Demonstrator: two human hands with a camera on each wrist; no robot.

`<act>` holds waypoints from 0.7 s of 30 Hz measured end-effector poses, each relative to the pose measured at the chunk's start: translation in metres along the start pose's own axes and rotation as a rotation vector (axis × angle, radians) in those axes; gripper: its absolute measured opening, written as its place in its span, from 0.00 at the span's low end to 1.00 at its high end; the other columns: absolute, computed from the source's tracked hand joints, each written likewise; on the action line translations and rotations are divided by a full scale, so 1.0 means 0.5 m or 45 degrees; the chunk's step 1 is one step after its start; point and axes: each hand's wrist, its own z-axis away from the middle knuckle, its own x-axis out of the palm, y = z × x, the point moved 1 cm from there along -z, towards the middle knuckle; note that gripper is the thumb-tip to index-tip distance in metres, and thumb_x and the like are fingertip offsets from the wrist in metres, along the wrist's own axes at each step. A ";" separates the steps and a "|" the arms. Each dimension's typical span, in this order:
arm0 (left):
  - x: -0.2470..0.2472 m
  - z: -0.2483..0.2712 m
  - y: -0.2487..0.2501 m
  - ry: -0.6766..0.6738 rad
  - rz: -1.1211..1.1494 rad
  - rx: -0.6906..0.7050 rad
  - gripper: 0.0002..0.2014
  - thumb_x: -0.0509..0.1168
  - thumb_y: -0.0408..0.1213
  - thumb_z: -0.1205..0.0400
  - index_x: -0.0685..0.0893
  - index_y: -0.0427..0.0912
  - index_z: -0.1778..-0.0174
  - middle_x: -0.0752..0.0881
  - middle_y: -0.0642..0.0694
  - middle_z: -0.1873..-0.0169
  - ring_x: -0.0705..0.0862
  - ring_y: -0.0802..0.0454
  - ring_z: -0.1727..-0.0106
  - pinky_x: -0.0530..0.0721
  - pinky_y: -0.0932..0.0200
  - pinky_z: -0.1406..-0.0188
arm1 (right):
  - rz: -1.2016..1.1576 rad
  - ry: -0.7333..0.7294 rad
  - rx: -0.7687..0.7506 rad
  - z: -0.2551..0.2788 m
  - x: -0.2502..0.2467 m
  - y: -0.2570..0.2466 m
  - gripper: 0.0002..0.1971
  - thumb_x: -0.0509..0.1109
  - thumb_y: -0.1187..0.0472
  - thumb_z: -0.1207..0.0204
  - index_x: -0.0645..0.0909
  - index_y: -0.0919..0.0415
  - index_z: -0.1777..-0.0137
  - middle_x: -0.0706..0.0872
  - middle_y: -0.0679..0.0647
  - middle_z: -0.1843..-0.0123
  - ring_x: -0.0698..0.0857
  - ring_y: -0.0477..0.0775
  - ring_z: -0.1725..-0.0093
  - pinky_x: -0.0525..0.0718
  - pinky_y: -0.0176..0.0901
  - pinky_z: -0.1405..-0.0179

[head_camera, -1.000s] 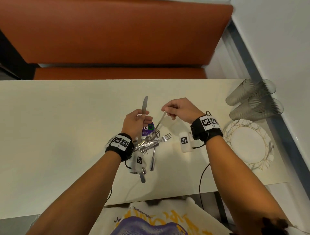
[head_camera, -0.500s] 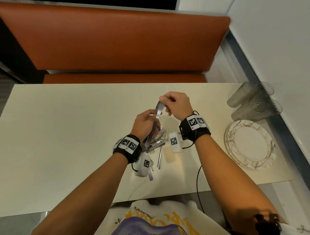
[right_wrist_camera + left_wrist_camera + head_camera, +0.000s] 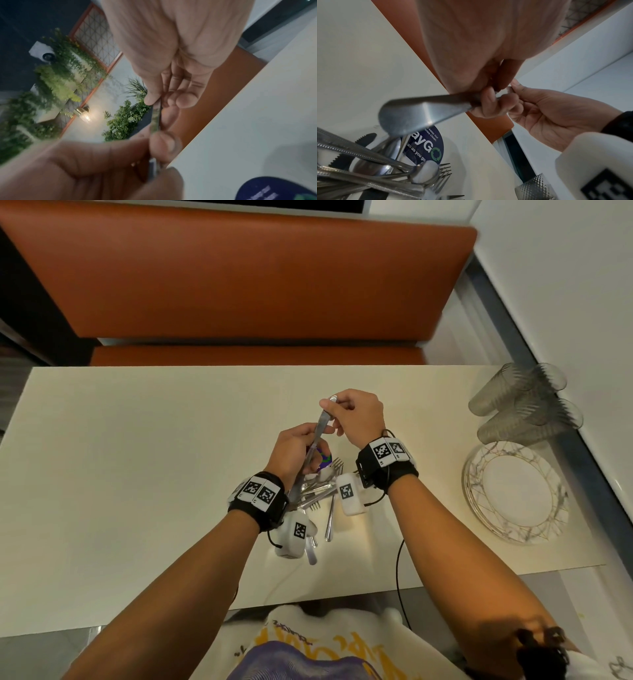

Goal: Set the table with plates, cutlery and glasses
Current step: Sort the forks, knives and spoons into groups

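Note:
My left hand (image 3: 310, 440) grips a knife (image 3: 321, 424) with its serrated blade pointing up, above the middle of the cream table (image 3: 137, 474). A spoon (image 3: 412, 115) lies along the knife, bowl down toward my left wrist, and its handle runs through the left fingers (image 3: 489, 100). My right hand (image 3: 334, 407) pinches the spoon's upper handle end between thumb and fingers; the thin metal (image 3: 156, 117) shows between both hands in the right wrist view. A pile of forks, spoons and knives (image 3: 322, 494) (image 3: 368, 175) lies under my left wrist.
A stack of gold-veined plates (image 3: 474, 491) sits at the right table edge, with several ribbed glasses (image 3: 520, 405) lying on their sides behind it. A round blue sticker (image 3: 324, 459) (image 3: 426, 147) lies beside the pile. An orange bench (image 3: 239, 285) runs behind the table; a wall stands right.
My right hand lifted the spoon out of the pile and brought it up against the knife in my left hand. Both hands now meet on the two pieces.

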 end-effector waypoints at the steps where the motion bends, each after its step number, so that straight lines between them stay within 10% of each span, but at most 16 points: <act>1: -0.005 -0.002 -0.002 -0.007 0.009 -0.011 0.18 0.52 0.29 0.09 0.88 0.33 0.38 0.85 0.36 0.66 0.74 0.46 0.78 0.69 0.60 0.79 | -0.024 -0.009 0.012 -0.002 0.002 -0.002 0.12 0.81 0.55 0.25 0.88 0.65 0.56 0.91 0.56 0.68 0.85 0.50 0.77 0.83 0.40 0.78; 11: -0.061 -0.009 -0.030 0.019 -0.153 -0.076 0.18 0.49 0.36 0.07 0.79 0.39 0.57 0.67 0.48 0.73 0.60 0.52 0.75 0.60 0.63 0.82 | -0.079 0.017 -0.103 -0.024 0.025 -0.025 0.10 0.77 0.59 0.22 0.88 0.62 0.45 0.90 0.56 0.68 0.85 0.50 0.76 0.85 0.40 0.77; 21: -0.091 -0.011 -0.053 0.158 -0.232 -0.096 0.18 0.49 0.34 0.09 0.71 0.44 0.66 0.70 0.57 0.79 0.64 0.59 0.79 0.63 0.68 0.82 | -0.040 -0.079 -0.163 -0.033 0.079 -0.009 0.10 0.71 0.58 0.17 0.90 0.64 0.51 0.88 0.51 0.70 0.84 0.46 0.77 0.86 0.40 0.76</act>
